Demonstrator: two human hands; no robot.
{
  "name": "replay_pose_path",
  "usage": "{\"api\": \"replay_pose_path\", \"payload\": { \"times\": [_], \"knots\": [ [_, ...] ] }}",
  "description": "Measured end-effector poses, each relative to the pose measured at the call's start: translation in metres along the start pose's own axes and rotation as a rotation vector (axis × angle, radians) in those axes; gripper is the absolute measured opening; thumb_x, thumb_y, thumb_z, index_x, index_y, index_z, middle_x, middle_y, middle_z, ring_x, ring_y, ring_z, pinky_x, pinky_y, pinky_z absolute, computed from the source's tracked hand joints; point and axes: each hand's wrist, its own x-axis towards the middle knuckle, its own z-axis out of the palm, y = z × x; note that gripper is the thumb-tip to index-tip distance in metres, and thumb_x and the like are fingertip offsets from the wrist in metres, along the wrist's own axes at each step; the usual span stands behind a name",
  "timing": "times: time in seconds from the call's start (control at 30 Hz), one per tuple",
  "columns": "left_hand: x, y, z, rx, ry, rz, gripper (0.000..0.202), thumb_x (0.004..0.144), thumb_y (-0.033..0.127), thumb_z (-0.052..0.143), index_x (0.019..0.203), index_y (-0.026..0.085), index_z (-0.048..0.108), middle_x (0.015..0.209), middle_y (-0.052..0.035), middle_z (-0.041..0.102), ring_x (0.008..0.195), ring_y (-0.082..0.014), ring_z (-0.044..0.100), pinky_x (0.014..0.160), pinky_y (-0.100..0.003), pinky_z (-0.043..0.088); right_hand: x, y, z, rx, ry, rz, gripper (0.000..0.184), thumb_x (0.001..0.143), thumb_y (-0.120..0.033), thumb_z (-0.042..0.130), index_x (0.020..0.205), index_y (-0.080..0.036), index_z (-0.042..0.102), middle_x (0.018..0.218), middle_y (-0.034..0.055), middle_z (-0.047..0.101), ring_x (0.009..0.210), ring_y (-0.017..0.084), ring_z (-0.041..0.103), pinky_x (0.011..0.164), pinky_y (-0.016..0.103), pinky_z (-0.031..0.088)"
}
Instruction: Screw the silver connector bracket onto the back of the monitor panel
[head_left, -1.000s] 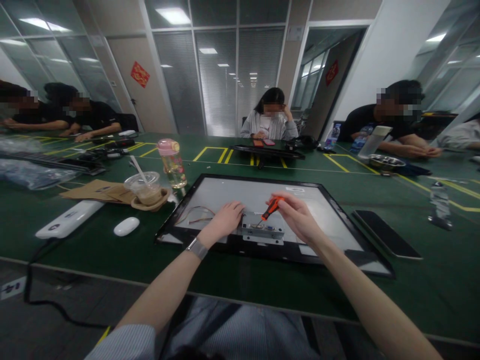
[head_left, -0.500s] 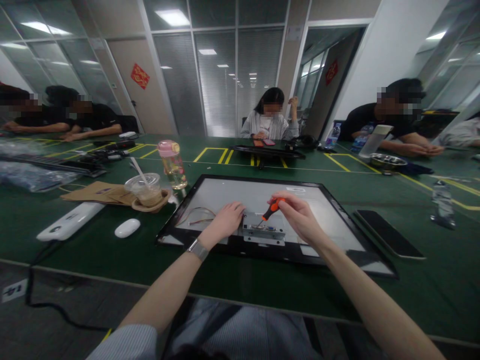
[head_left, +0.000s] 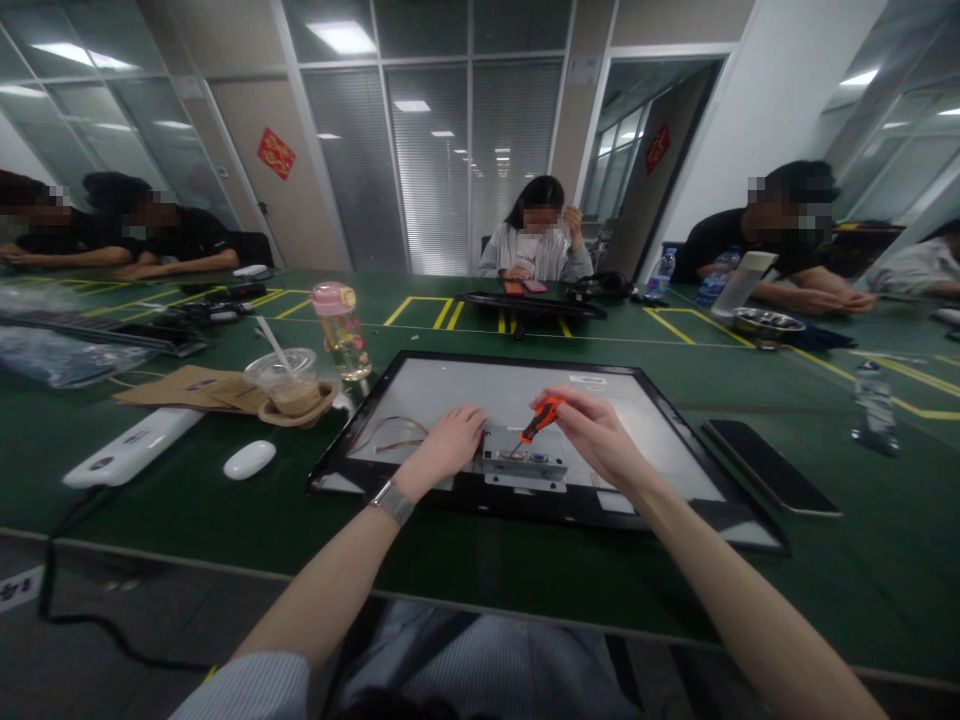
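Note:
A flat display panel (head_left: 420,385) with a black frame and pale grey back lies on the green table before me. On its near middle stands a silver metal bracket (head_left: 551,470) with a row of connector ports. My right hand (head_left: 589,425) is closed round the handle of an orange and black screwdriver (head_left: 541,418), its shaft slanting down to the port face. At the bracket's left end my left hand (head_left: 446,445) holds on with bent fingers; the fingertips are partly hidden. Thin cables (head_left: 401,425) lie loose on the panel, left of that hand.
To the left are a white mouse (head_left: 250,460), a white power strip (head_left: 131,447), an iced drink cup (head_left: 289,380) and a pink-lidded bottle (head_left: 339,330). A black phone (head_left: 769,465) lies right of the panel. Other people sit around the table's far side.
The view has shifted slightly. Both hands, the screwdriver and the bracket keep nearly the same places relative to the panel.

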Motion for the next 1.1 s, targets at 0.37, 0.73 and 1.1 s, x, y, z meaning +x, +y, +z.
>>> {"api": "replay_pose_path", "payload": {
  "times": [0.37, 0.73, 1.1],
  "knots": [
    [0.001, -0.004, 0.005, 0.004, 0.021, 0.027, 0.037, 0.102, 0.016, 0.036, 0.134, 0.014, 0.056, 0.142, -0.0158, 0.057, 0.131, -0.0260, 0.056, 0.113, -0.044, 0.043, 0.000, -0.003, -0.001, 0.023, -0.018, 0.032, 0.026, 0.083, -0.051, 0.076, 0.096, -0.029, 0.080, 0.105, 0.0062, 0.076, 0.100, 0.024, 0.071, 0.097, 0.045, 0.054],
    [0.002, -0.005, 0.005, 0.022, 0.012, 0.036, 0.038, 0.101, 0.015, 0.036, 0.134, 0.013, 0.056, 0.142, -0.0161, 0.057, 0.132, -0.0262, 0.055, 0.113, -0.043, 0.042, 0.006, 0.000, -0.013, -0.024, -0.027, -0.022, 0.019, 0.084, -0.047, 0.076, 0.088, -0.028, 0.077, 0.102, 0.0052, 0.073, 0.097, 0.023, 0.069, 0.092, 0.044, 0.055],
    [0.000, -0.002, 0.002, 0.024, -0.006, 0.012, 0.038, 0.103, 0.016, 0.037, 0.136, 0.011, 0.054, 0.145, -0.0175, 0.055, 0.133, -0.0282, 0.054, 0.115, -0.045, 0.040, -0.001, -0.001, 0.002, -0.201, -0.039, -0.119, 0.026, 0.096, -0.039, 0.063, 0.118, -0.032, 0.074, 0.107, 0.0045, 0.077, 0.103, 0.022, 0.070, 0.098, 0.044, 0.053]
  ]
}}
